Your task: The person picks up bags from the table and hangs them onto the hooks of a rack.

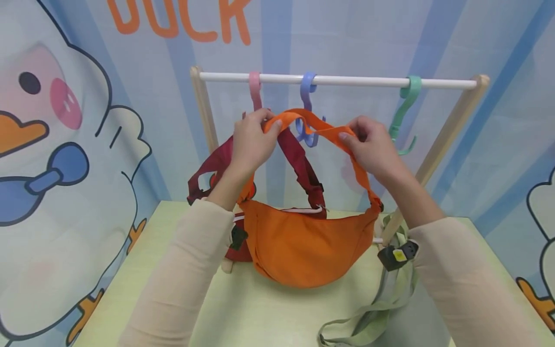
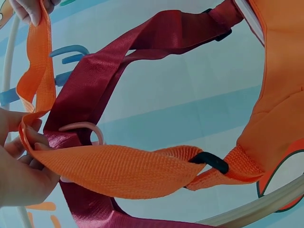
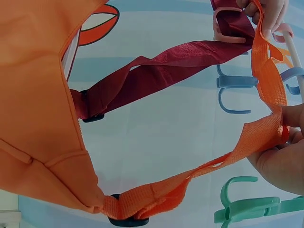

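Observation:
An orange sling bag (image 1: 308,246) hangs by its strap (image 1: 303,114) from both hands, in front of the rack. My left hand (image 1: 256,140) pinches the strap on the left, and my right hand (image 1: 370,144) pinches it on the right. Between them the strap arches just before the blue hook (image 1: 308,91). Behind it a dark red bag hangs by its strap (image 1: 299,154) from the pink hook (image 1: 255,89); the orange bag hides most of its body. In the left wrist view the orange strap (image 2: 123,171) twists near its black buckle (image 2: 209,161).
A white rod (image 1: 360,81) on wooden posts carries the hooks. The green hook (image 1: 405,111) is at the right with nothing on it. A pale green bag (image 1: 416,308) with loose straps lies on the table (image 1: 260,313) at the right. A printed curtain (image 1: 373,38) stands behind.

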Tool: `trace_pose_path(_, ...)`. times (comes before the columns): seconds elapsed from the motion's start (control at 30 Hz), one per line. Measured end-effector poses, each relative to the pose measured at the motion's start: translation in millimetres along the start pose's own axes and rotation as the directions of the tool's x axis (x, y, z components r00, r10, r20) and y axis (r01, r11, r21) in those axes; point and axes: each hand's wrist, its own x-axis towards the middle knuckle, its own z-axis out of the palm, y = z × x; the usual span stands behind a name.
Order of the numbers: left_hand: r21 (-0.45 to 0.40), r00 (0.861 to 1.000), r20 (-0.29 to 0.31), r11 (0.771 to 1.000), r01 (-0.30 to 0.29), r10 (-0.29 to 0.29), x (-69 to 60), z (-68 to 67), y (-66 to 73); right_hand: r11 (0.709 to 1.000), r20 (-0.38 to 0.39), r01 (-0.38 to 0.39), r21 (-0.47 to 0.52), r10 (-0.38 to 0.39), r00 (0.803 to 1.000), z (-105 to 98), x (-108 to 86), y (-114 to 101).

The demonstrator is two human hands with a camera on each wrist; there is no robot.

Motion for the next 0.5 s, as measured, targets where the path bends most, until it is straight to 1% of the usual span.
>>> trace_pose_path(0.2,-0.006,1.0,-0.019,1.0,-0.003,0.003,1.7,5.2,-4.0,1.0,-0.001,-0.004,0.0,0.004,1.0,1,1.0,3)
trace_pose_path(0.4,-0.046,1.0,-0.025,0.999,-0.015,0.014,1.2,9.7,-10.8,1.0,0.006,-0.018,0.01,0.018,1.0,-1,0.3,8)
trace_pose_path(0.5,-0.07,1.0,-0.026,0.998,-0.009,0.008,0.9,11.8,-13.0,0.999,0.006,-0.028,0.015,0.028,1.0,-3,0.3,11)
